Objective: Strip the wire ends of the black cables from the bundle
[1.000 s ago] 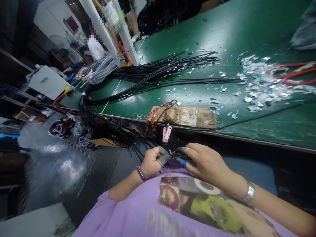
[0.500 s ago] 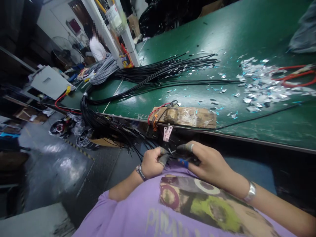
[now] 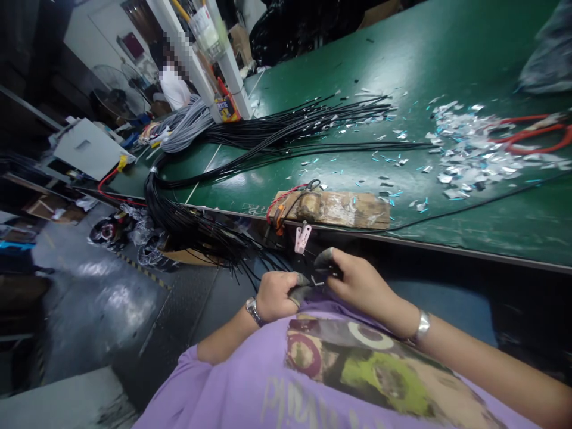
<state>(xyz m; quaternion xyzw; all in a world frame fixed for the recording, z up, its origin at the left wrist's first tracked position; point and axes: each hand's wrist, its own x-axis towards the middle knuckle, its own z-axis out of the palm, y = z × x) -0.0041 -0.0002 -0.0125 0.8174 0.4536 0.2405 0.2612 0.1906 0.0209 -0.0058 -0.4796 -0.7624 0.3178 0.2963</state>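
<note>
Near my lap, my left hand is closed in a pinch on the end of a thin black cable, with grey covers on its fingertips. Short whitish wire ends stick out past those fingertips. Close on the right, my right hand has its fingers curled beside the wire ends; what lies between them is hidden. Just above hangs a pink clothespin at the table edge, under a wooden block with cords tied on. A bundle of black cables droops over the edge on the left.
The green table carries more black cables, a heap of silvery foil scraps and orange-handled scissors. A grey cable coil lies near a post. One person is in the background.
My right hand has moved slightly left, toward the wire ends, and its fingers have curled in. My left hand keeps its pinch in nearly the same place.
</note>
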